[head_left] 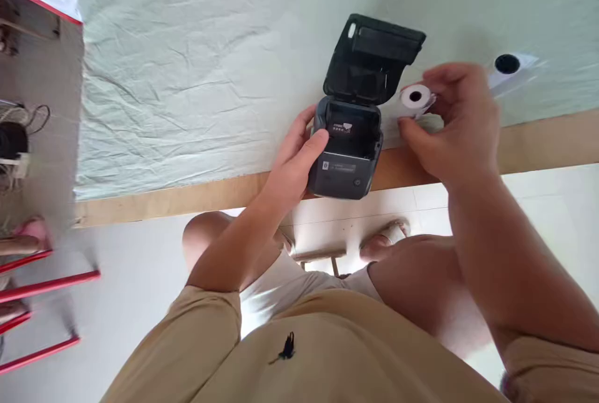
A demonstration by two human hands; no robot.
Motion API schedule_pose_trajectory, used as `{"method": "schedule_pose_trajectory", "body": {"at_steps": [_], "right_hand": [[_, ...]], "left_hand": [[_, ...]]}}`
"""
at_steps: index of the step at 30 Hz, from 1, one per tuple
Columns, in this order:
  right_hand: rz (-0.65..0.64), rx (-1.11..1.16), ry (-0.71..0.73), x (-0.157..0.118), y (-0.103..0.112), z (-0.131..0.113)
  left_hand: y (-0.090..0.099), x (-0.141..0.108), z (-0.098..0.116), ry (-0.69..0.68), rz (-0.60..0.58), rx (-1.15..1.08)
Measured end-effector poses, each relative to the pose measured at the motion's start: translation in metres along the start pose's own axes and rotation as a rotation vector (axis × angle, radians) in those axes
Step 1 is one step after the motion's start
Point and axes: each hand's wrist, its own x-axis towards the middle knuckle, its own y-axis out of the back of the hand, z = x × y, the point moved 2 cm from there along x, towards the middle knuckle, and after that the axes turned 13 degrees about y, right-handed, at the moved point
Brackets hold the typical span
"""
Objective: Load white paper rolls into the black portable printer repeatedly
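Note:
My left hand (299, 153) grips the left side of a small black label printer (346, 172) at the table's front edge, thumb on top of its body. The printer's lid (362, 57) stands flipped up and back, and the compartment inside shows a small white label. Just right of the printer, my right hand (461, 116) pinches a small white paper roll (415, 97) with a dark core hole. A loose end of the roll sticks out near my fingers.
A pale green cloth (187, 78) covers the table, with a bare wooden edge (178, 203) along the front. Beyond my right hand lies a clear plastic bag (517, 75) with a black round thing on it. Red stool legs (51, 284) and another person's foot (28, 237) are at the left.

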Motion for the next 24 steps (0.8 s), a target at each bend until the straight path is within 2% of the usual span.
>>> {"method": "schedule_pose_trajectory", "body": {"at_steps": [3,6,8,11,13,16,20,24], "right_hand": [[-0.092,-0.093,-0.037,-0.004,0.003,0.008],[-0.09,-0.104,-0.008,-0.005,0.005,0.012],[-0.007,-0.082,0.045,-0.002,0.006,0.008],[0.17,-0.051,0.2,0.004,0.007,-0.013],[0.189,-0.017,0.284,0.007,0.004,-0.034],[0.058,-0.051,0.284,0.009,-0.007,-0.059],[-0.128,-0.173,0.233,0.01,-0.022,-0.064],[-0.15,-0.128,0.278,0.013,-0.025,-0.064]], "left_hand": [[0.0,-0.001,0.001,-0.008,0.024,0.027],[0.001,0.0,0.0,-0.025,0.006,0.041],[0.003,0.002,-0.002,-0.038,-0.007,0.047],[0.006,0.005,-0.005,-0.056,-0.006,0.067],[0.007,0.007,-0.006,-0.065,-0.01,0.081],[0.007,0.009,-0.007,-0.092,-0.029,0.084],[0.007,0.008,-0.007,-0.121,-0.058,0.089],[0.007,0.007,-0.007,-0.124,-0.084,0.09]]}}
